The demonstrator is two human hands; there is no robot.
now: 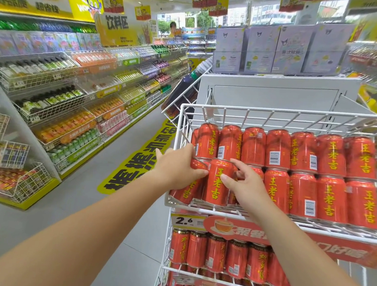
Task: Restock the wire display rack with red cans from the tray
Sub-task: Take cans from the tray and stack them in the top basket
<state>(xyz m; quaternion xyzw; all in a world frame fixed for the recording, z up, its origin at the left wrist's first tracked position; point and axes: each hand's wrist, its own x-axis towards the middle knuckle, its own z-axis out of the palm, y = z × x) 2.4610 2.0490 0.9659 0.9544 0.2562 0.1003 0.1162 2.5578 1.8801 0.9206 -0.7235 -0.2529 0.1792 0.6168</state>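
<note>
A white wire display rack point(284, 111) stands in front of me, its top basket filled with two rows of red cans with yellow characters point(331, 154). At the basket's front left corner my left hand point(176, 166) curls round a tilted red can point(187, 193). Beside it my right hand point(245, 184) pinches an upright red can point(217, 183), thumb on its front and fingers behind. A lower shelf holds another row of red cans point(217, 253). No tray is in view.
A long wall of drink shelves point(73, 102) runs along the left of the grey aisle floor with a yellow floor sticker point(136, 161). Purple boxes point(278, 48) sit on a white unit behind the rack. A person stands far back point(173, 27).
</note>
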